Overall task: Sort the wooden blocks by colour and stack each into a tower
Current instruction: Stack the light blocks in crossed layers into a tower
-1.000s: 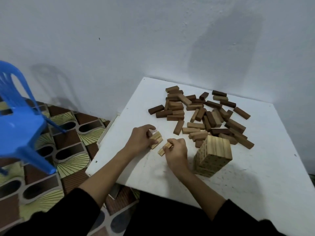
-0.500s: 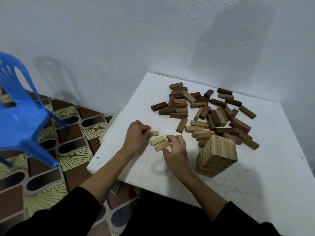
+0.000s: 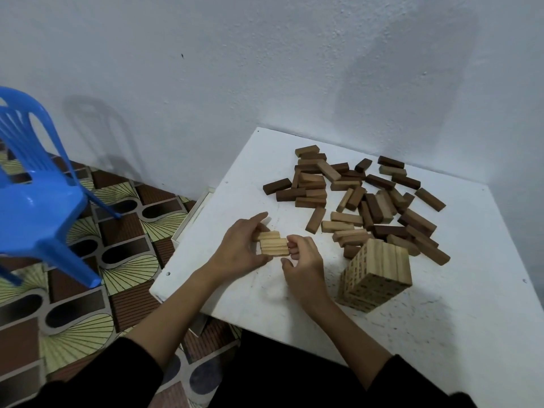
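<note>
Both hands (image 3: pixel 240 248) (image 3: pixel 304 257) clamped fingers on the pale blocks (image 3: pixel 273 245) left of the tower (image 3: pixel 375 278); uneven squeezing could scatter them.

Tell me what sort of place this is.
Probably a plain room in a home, not a workshop: a small white table pushed into the corner of bare white walls, a blue plastic chair, and patterned brown-and-yellow floor covering.
</note>
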A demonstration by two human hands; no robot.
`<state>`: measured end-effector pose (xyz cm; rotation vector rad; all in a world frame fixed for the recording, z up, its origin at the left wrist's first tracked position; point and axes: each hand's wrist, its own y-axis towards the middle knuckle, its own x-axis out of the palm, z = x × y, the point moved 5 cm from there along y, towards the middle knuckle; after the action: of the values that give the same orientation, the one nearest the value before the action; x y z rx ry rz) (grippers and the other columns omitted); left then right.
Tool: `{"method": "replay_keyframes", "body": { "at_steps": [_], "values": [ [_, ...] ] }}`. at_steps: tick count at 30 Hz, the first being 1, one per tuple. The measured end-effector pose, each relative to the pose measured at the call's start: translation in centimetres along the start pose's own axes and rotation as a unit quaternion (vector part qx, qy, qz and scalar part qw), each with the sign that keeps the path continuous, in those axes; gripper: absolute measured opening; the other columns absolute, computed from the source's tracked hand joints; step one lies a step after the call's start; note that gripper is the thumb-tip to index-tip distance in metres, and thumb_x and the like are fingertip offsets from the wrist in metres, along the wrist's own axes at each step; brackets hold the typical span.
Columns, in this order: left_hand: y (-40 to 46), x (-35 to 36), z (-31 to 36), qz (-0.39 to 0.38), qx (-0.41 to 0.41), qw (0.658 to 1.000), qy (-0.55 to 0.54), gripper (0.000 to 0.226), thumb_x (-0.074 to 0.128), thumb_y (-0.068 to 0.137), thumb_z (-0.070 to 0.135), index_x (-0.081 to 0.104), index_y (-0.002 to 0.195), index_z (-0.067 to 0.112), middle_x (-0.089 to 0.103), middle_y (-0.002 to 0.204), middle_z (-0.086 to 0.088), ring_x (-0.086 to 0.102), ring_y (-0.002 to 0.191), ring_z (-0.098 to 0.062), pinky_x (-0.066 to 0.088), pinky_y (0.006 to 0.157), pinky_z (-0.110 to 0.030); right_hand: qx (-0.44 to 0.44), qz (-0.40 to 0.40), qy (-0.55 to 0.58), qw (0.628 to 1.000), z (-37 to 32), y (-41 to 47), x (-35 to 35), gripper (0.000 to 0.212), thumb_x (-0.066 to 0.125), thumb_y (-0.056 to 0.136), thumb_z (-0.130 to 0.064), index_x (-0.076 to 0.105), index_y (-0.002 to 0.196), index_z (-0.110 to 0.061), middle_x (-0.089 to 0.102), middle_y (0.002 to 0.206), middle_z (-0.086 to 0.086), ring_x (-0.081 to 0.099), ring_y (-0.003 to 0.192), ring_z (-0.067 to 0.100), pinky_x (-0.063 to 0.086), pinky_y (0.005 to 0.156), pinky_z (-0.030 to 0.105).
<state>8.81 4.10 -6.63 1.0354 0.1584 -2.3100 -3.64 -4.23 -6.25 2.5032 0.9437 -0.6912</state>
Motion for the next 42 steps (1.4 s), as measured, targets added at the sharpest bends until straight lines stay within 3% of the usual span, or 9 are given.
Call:
{"method": "replay_keyframes", "body": {
  "at_steps": [2, 5, 9, 11, 18, 24, 27, 32, 42],
  "values": [
    [0.1, -0.1, 0.0, -0.002, 0.01, 1.0, 0.002, 0.085, 0.081, 0.071, 0.026, 0.036, 0.142, 0.022, 0.056, 0.12, 0.01, 0.036, 0.1, 0.003, 0.036, 0.097, -0.023, 0.001, 0.005, 0.002, 1.0, 0.2, 0.1, -0.1, 0.044, 0.059, 0.076, 0.014, 0.055, 0.118, -0.001, 0.051, 0.106, 0.001, 0.049, 0.099, 0.017, 0.042, 0.083, 0.011],
    [-0.1, -0.3, -0.1, 0.008, 0.012, 1.0, 0.005, 0.085, 0.081, 0.071, 0.028, 0.035, 0.142, 0.021, 0.055, 0.124, 0.009, 0.035, 0.102, 0.006, 0.027, 0.094, -0.02, -0.007, 0.0, -0.021, 1.0, 0.2, 0.0, -0.1, 0.051, 0.056, 0.079, 0.009, 0.048, 0.128, -0.002, 0.051, 0.119, 0.005, 0.041, 0.115, 0.019, 0.038, 0.096, 0.023],
    [-0.1, -0.4, 0.0, 0.031, 0.004, 0.999, -0.029, 0.081, 0.081, 0.072, 0.024, 0.037, 0.14, 0.02, 0.059, 0.119, 0.007, 0.032, 0.103, 0.026, 0.033, 0.101, -0.031, -0.011, -0.035, -0.033, 0.999, 0.1, -0.6, 0.1, 0.058, 0.05, 0.086, 0.004, 0.034, 0.141, -0.004, 0.041, 0.138, 0.009, 0.03, 0.133, 0.017, 0.02, 0.106, 0.015],
    [-0.2, -0.5, -0.1, 0.05, -0.019, 0.998, -0.036, 0.081, 0.08, 0.073, 0.023, 0.037, 0.141, 0.02, 0.059, 0.12, 0.007, 0.031, 0.1, 0.026, 0.033, 0.108, -0.041, -0.021, -0.046, -0.073, 0.996, 0.2, -0.5, 0.5, 0.059, 0.047, 0.09, -0.002, 0.027, 0.146, -0.006, 0.032, 0.148, 0.01, 0.02, 0.141, 0.016, 0.012, 0.11, 0.014],
    [-0.3, -0.3, -0.4, 0.056, -0.037, 0.997, -0.042, 0.083, 0.079, 0.074, 0.023, 0.033, 0.143, 0.021, 0.059, 0.123, 0.007, 0.025, 0.104, 0.031, 0.027, 0.111, -0.052, -0.063, -0.098, -0.203, 0.972, 0.1, -0.5, 1.6, 0.067, 0.039, 0.099, -0.032, 0.003, 0.151, -0.009, 0.005, 0.159, 0.006, -0.003, 0.146, 0.015, -0.011, 0.114, 0.027],
    [-0.4, -0.2, -0.5, 0.049, -0.043, 0.997, -0.039, 0.084, 0.079, 0.074, 0.024, 0.032, 0.144, 0.023, 0.058, 0.126, 0.009, 0.022, 0.103, 0.031, 0.024, 0.112, -0.052, -0.056, -0.114, -0.224, 0.966, 0.1, -0.5, 1.6, 0.068, 0.035, 0.099, -0.036, -0.001, 0.151, -0.012, 0.001, 0.159, 0.004, -0.006, 0.146, 0.014, -0.013, 0.113, 0.028],
    [-0.4, -0.2, -0.4, 0.043, -0.049, 0.997, -0.045, 0.084, 0.078, 0.074, 0.024, 0.031, 0.144, 0.023, 0.058, 0.126, 0.01, 0.028, 0.101, 0.02, 0.02, 0.115, -0.05, -0.057, -0.115, -0.229, 0.965, 0.1, -0.6, 1.7, 0.068, 0.035, 0.099, -0.037, 0.0, 0.151, -0.012, 0.001, 0.159, 0.004, -0.006, 0.146, 0.014, -0.014, 0.112, 0.028],
    [-0.6, -0.3, -0.3, 0.042, -0.05, 0.997, -0.048, 0.085, 0.078, 0.075, 0.024, 0.029, 0.145, 0.024, 0.057, 0.127, 0.012, 0.039, 0.122, -0.003, 0.0, 0.116, -0.032, -0.058, -0.117, -0.23, 0.964, 0.1, -0.6, 1.7, 0.068, 0.036, 0.099, -0.036, 0.0, 0.151, -0.011, 0.002, 0.159, 0.005, -0.005, 0.146, 0.015, -0.013, 0.112, 0.028],
    [-0.5, -0.2, -0.4, 0.041, -0.044, 0.997, -0.049, 0.085, 0.078, 0.075, 0.024, 0.03, 0.144, 0.025, 0.057, 0.128, 0.013, 0.033, 0.115, 0.007, 0.003, 0.119, -0.042, -0.064, -0.125, -0.247, 0.959, 0.2, -0.6, 1.9, 0.069, 0.028, 0.098, -0.042, -0.001, 0.151, -0.009, 0.003, 0.159, 0.006, -0.005, 0.146, 0.015, -0.012, 0.112, 0.03]
  ]
}}
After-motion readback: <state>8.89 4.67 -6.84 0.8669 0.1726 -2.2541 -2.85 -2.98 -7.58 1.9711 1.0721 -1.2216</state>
